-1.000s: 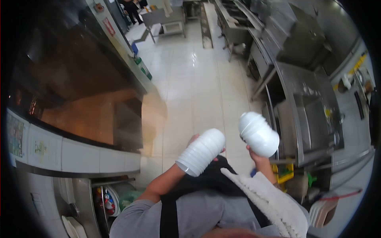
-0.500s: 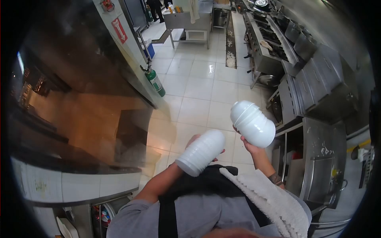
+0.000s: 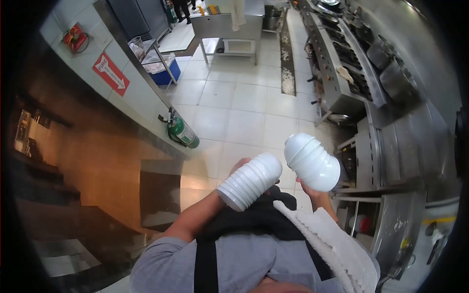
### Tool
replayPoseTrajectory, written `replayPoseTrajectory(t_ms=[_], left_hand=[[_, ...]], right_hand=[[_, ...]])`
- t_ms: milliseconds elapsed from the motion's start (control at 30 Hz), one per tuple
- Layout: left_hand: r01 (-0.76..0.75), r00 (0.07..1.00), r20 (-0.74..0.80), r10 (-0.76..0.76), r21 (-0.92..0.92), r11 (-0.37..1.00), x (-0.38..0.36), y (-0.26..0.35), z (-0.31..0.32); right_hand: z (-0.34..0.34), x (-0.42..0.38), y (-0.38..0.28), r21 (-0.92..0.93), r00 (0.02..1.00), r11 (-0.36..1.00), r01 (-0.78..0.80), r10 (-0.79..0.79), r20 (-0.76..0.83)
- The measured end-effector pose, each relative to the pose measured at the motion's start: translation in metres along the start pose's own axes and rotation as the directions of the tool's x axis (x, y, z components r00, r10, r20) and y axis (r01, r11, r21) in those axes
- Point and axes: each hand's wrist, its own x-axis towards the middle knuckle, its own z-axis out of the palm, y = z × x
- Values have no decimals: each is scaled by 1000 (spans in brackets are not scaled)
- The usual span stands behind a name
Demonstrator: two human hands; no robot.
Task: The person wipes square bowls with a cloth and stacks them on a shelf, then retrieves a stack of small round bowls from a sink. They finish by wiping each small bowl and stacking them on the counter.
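A stack of small white bowls [image 3: 250, 181] lies tilted across my left hand [image 3: 240, 165], whose fingers wrap around it from beneath. A second stack of larger white bowls [image 3: 312, 162], nested into one another, leans in my right hand [image 3: 306, 187], which grips it from below. Both stacks are held in front of my chest, close together but apart. Most of my fingers are hidden behind the bowls. A white towel [image 3: 328, 240] hangs over my right shoulder, across a dark apron [image 3: 249, 219].
On the left, a green fire extinguisher [image 3: 181, 131] stands by a wall with a red fire sign [image 3: 111, 73]. Stoves [image 3: 337, 63] and pots [image 3: 398, 78] line the right side. A steel table [image 3: 227, 29] stands ahead on the tiled floor [image 3: 244, 105]. A person's legs [image 3: 181, 10] show far back.
I have moved forward along the aisle: the extinguisher, sign and stoves appear nearer. Both bowl stacks stay in my hands, the left one slightly higher and the right one slightly lower in view.
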Motion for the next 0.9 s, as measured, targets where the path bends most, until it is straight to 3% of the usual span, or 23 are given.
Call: replayPoseTrajectory(t_ms=[33, 67, 100, 133, 167, 200, 233, 267, 400, 433, 467, 567, 600, 633, 667, 800, 833, 900], left_hand=[[13, 1000, 15, -12, -84, 996, 9, 27, -1], [25, 999, 34, -20, -149, 989, 20, 65, 8], [11, 1000, 10, -10, -141, 990, 24, 97, 16], [-34, 989, -129, 78, 314, 949, 28, 123, 23], [-8, 957, -202, 211, 703, 711, 33, 150, 30], [-18, 952, -205, 227, 703, 711, 37, 174, 32], [-148, 967, -149, 207, 332, 932, 39, 197, 33], [-230, 972, -76, 223, -108, 967, 41, 219, 33], [-301, 953, -56, 298, -64, 951, 46, 330, 19], [-294, 933, -99, 346, 344, 892, 48, 362, 14], [-212, 909, -123, 397, 685, 697, 48, 390, 10], [-139, 927, -143, 347, 729, 670, 56, 492, 8], [-143, 931, -131, 339, 726, 673, 62, 515, 10], [-269, 949, -54, 311, 376, 887, 66, 539, 10], [-309, 950, 28, 310, -43, 950, 72, 564, 10], [-259, 963, 42, 265, -117, 959, 91, 669, -5], [-229, 972, 33, 232, -86, 970, 94, 697, -9], [-208, 977, 27, 210, -56, 977, 104, 756, -10]], right_hand=[[-2, 42, -3, -275, 997, 960, 60, -46, 59], [-2, 85, -6, -358, 992, 927, 114, -89, 86], [1, 125, -7, -289, 991, 950, 116, -93, 92], [5, 163, -7, -244, 989, 962, 123, -100, 105], [9, 202, -9, -218, 987, 967, 131, -106, 123], [14, 239, -11, -215, 984, 966, 143, -116, 136], [20, 277, -13, -207, 980, 966, 157, -127, 150], [29, 313, -14, -201, 977, 965, 171, -139, 163], [76, 452, -29, -166, 963, 962, 215, -181, 199], [86, 482, -35, -163, 960, 976, 146, -100, 261], [97, 506, -38, -169, 949, 983, 66, -9, 316], [123, 584, -23, -136, 976, 983, 121, -93, 195], [123, 601, -24, -149, 978, 981, 121, -92, 187], [126, 619, -25, -465, 952, 834, 297, -224, 207], [129, 639, -26, -713, 903, 561, 422, -334, 271], [131, 720, -16, -626, 960, 732, 267, -146, 239], [134, 746, -12, -625, 962, 736, 261, -141, 235], [141, 804, -16, -695, 922, 607, 387, -265, 282]])
